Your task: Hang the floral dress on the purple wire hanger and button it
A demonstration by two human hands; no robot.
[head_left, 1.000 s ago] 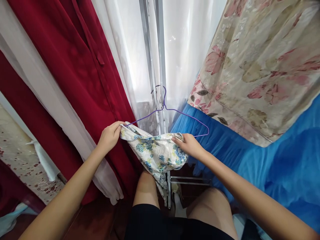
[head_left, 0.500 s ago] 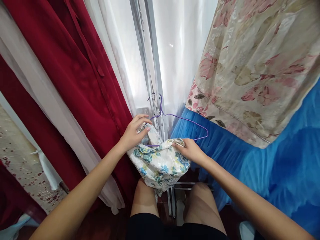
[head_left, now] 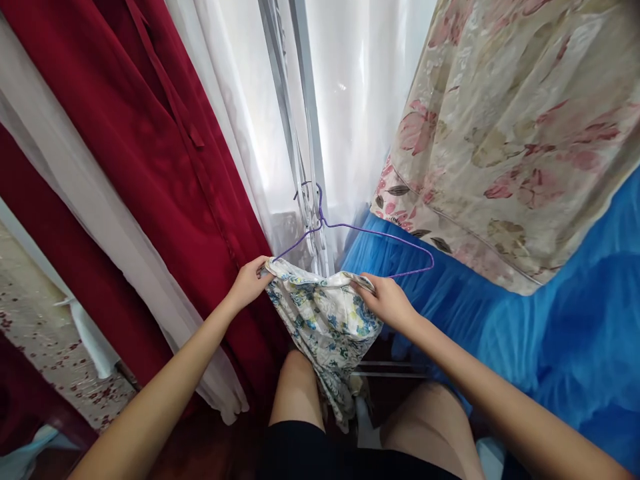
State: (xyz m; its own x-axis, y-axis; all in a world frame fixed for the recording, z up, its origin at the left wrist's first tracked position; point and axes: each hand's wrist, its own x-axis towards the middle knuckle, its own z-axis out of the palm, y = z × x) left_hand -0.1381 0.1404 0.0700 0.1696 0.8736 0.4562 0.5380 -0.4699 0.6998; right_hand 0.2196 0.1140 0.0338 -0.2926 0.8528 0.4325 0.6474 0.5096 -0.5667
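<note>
A white cloth with blue flowers (head_left: 327, 320) hangs over the bottom bar of a purple wire hanger (head_left: 380, 235). My left hand (head_left: 249, 285) is closed on the cloth's left end at the hanger's left corner. My right hand (head_left: 387, 302) is closed on the cloth's right part, just under the hanger's bar. The hanger's hook sits by a white metal post (head_left: 305, 133). The cloth's lower end dangles between my knees.
A dark red garment (head_left: 150, 153) and white sheer fabric (head_left: 80, 193) hang on the left. Bright white curtain (head_left: 365, 80) fills the middle. On the right hang a cream cloth with pink flowers (head_left: 515, 133) and a blue tulle piece (head_left: 550, 320).
My left hand went from the hanger's neck back to the cloth's left end and pulled it out along the bar. The cloth now hangs longer and flatter; the hanger sits wider.
</note>
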